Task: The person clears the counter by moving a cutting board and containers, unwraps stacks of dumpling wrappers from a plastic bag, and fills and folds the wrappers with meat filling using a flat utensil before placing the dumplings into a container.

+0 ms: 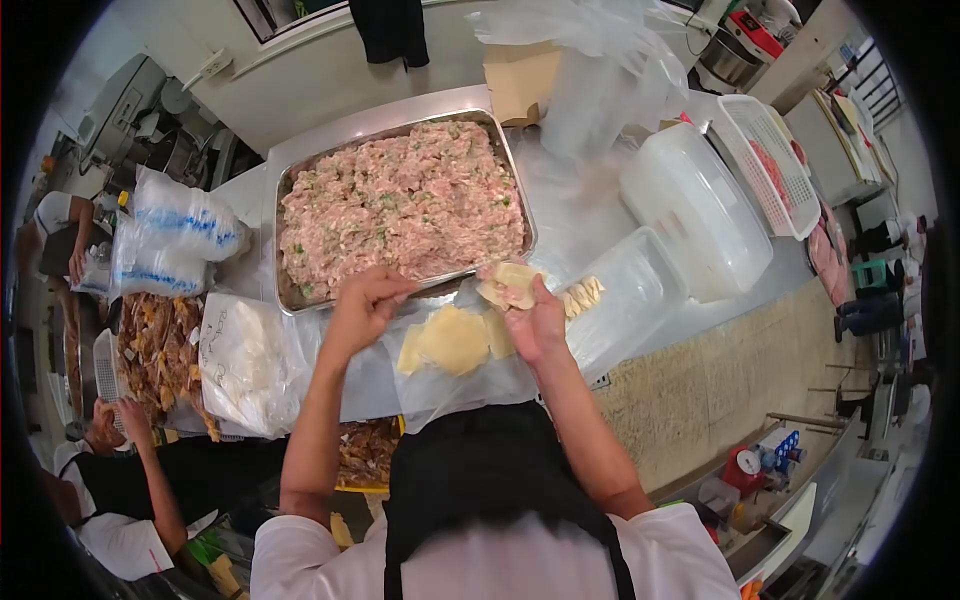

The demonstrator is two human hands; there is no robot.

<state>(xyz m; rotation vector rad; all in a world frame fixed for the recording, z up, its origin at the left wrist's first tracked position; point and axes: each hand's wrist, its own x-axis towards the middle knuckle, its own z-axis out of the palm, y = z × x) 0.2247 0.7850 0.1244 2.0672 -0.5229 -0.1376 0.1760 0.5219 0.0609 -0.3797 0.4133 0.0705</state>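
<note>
A large metal tray (530,215) holds pink minced meat (400,205) with green bits. My left hand (368,308) is at the tray's near edge, its fingers pressed together; whether something small is between them cannot be made out. To the right, my right hand (535,320) holds a pale dough wrapper (512,284) with a little meat on it. Flat yellowish wrappers (452,340) lie on plastic between and below my hands. Just right of my right hand, folded dumplings (582,296) sit at the end of a clear plastic-lined tray (645,270).
A translucent bin (695,210) and a white basket (765,165) stand at the right. Bagged goods (180,230), a white bag (245,360) and brown pieces (160,350) are at the left. Co-workers' hands (122,420) show at the far left.
</note>
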